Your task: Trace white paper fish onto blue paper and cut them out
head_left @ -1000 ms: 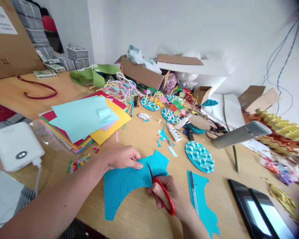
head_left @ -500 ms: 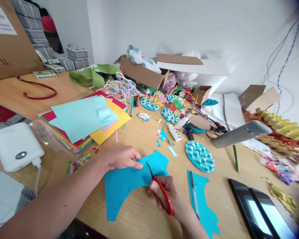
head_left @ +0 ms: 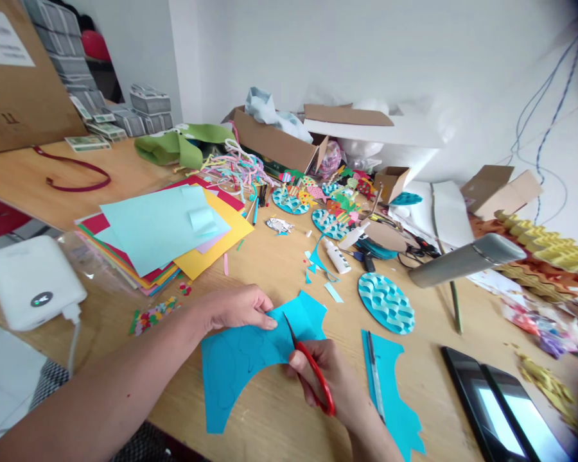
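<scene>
A piece of blue paper [head_left: 236,366] with drawn pencil outlines hangs over the near part of the table, its lower edge cut in a curve. My left hand [head_left: 243,307] pinches its upper edge between thumb and fingers. In my right hand [head_left: 322,369] is a pair of red-handled scissors [head_left: 320,378], the dark blades lying across the paper just right of my left thumb. To the right lies another blue paper piece [head_left: 397,391] with a pen [head_left: 376,378] on top. A wavy-patterned blue oval [head_left: 386,303] rests beyond it.
Coloured paper sheets [head_left: 158,224] are stacked at left, near a white power bank [head_left: 33,282]. A glue bottle [head_left: 337,255], blue scraps and a paper fish [head_left: 279,225] lie ahead. A metal flask [head_left: 467,258] and a black tablet-like device [head_left: 505,404] occupy the right.
Almost nothing differs. The blue paper's lower left end has dipped slightly, while both hands and the scissors stay in nearly the same place.
</scene>
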Action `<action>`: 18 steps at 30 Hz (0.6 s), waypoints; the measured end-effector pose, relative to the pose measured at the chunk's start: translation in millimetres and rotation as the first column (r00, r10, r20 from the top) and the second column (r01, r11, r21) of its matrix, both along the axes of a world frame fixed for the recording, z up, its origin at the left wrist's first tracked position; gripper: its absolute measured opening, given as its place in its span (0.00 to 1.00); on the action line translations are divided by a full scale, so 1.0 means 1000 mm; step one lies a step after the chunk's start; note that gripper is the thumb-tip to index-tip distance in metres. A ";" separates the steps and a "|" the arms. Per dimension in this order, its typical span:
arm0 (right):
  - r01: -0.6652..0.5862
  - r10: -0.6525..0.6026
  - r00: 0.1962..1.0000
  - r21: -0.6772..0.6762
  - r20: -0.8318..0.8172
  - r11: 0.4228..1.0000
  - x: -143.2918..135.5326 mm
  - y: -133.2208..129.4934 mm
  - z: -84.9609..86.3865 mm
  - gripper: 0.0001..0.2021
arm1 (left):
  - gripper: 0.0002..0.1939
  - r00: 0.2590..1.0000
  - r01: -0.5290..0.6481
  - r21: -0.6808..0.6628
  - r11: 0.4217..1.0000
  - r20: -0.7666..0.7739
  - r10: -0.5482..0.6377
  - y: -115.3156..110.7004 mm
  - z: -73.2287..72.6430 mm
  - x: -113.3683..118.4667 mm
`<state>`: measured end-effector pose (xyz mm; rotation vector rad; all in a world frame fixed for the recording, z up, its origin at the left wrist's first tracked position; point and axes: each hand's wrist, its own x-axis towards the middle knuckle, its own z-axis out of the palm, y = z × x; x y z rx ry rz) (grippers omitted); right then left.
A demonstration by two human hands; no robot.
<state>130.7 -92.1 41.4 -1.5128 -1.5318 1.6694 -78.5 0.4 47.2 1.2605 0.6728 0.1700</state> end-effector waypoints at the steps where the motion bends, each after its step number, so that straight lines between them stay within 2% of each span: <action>1: 0.005 -0.005 1.000 -0.003 -0.001 1.000 0.000 0.000 0.000 0.30 | 0.24 1.000 0.000 -0.004 1.000 0.007 0.000 0.000 0.000 0.000; 9: -0.062 0.063 0.998 0.075 -0.011 0.995 0.001 0.002 0.001 0.31 | 0.22 1.000 0.024 -0.046 0.999 -0.002 -0.024 -0.002 0.000 0.001; 14: -0.039 0.040 0.999 0.073 -0.006 0.997 0.000 0.000 -0.002 0.30 | 0.22 1.000 0.025 -0.065 0.998 0.015 -0.024 -0.002 -0.002 0.001; 18: 0.003 -0.003 1.000 0.017 0.001 1.000 -0.001 -0.002 -0.003 0.31 | 0.22 0.999 0.030 -0.064 0.997 0.013 -0.030 -0.002 -0.003 0.000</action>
